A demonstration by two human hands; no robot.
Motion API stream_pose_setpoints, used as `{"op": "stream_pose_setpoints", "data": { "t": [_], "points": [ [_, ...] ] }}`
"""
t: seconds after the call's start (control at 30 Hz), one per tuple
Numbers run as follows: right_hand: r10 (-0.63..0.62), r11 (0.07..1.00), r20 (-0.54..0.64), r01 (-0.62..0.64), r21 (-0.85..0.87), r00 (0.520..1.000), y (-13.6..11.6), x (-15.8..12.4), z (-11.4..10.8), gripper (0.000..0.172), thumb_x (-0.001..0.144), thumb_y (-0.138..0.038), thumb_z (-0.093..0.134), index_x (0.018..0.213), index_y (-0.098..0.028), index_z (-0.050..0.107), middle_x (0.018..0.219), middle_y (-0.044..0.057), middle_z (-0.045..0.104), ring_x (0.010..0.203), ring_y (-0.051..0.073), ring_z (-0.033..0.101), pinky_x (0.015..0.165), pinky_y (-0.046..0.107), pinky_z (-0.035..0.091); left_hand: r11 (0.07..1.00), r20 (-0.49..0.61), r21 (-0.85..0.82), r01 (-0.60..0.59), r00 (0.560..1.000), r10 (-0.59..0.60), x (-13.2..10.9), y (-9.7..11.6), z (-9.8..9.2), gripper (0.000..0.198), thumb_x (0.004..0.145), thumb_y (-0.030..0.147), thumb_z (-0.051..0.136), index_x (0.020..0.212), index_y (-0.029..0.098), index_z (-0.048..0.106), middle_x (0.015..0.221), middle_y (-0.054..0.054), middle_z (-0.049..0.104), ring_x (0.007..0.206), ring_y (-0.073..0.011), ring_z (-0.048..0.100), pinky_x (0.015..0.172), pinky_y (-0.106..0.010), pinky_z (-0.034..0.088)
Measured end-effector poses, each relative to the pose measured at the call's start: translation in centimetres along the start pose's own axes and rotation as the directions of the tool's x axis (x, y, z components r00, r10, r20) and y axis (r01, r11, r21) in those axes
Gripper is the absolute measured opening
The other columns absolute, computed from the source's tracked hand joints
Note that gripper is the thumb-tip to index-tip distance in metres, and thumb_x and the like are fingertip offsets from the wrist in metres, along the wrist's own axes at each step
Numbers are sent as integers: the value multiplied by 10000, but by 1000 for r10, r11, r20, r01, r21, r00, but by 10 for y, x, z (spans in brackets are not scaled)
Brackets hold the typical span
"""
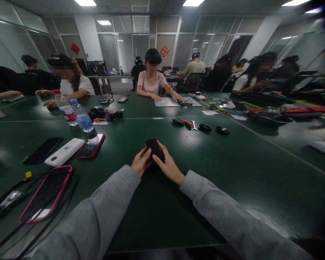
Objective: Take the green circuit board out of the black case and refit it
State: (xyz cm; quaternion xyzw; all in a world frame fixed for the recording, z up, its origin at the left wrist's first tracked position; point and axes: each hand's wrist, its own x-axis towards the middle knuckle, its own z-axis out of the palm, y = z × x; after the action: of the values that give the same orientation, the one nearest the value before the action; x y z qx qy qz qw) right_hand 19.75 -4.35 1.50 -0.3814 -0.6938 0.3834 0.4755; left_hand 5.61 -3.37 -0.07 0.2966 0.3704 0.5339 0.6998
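Note:
Both my hands hold a small black box-shaped object above the green table; its exact kind does not show. My left hand grips its left side, the thumb on the face towards me. On the right side, my right hand is closed around it, its thumb also across the near face. Beyond the hands lie a screwdriver with an orange handle, a wrench and black oblong pieces.
Left of me are a white power bank, several phones, dark cables and two plastic bottles. Across the table a person in pink works at a white board. Tools and wires lie at the right.

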Motion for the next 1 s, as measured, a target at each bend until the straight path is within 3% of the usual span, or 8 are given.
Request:
{"op": "stream_pose_setpoints", "data": {
  "t": [0.27,0.57,0.83,1.0],
  "points": [
    [29,996,-61,-34,-81,998,-2,-4,5,649,793,-385,558,1334,-230,234,1091,91,504,956,202,537,880,402,430,998,16,-35,48,999,-48,2,1,-1,461,711,460,624,1099,217,566,1013,-85,637,865,-191,614,693,-304,498],
    [-110,955,5,107,-278,994,-11,-7,7,462,802,-351,540,1220,-239,379,1177,69,470,1056,204,486,936,389,391,987,82,-137,87,994,-77,3,2,0,562,748,573,499,1130,164,552,1087,-132,612,1010,-238,573,889,-381,443],
    [-129,941,75,146,-306,989,-14,-7,5,429,824,-341,503,1234,-266,400,1160,69,479,1045,218,490,936,422,392,984,73,-138,115,992,-106,3,4,1,626,724,628,474,1115,146,556,1076,-149,612,1015,-265,569,883,-398,447],
    [-126,946,37,131,-295,991,-13,-7,6,432,824,-348,500,1229,-249,387,1165,76,472,1059,219,479,941,415,386,982,63,-138,131,990,-123,4,5,2,647,722,640,462,1122,140,554,1075,-155,611,1029,-268,562,884,-397,444]
  ]
}}
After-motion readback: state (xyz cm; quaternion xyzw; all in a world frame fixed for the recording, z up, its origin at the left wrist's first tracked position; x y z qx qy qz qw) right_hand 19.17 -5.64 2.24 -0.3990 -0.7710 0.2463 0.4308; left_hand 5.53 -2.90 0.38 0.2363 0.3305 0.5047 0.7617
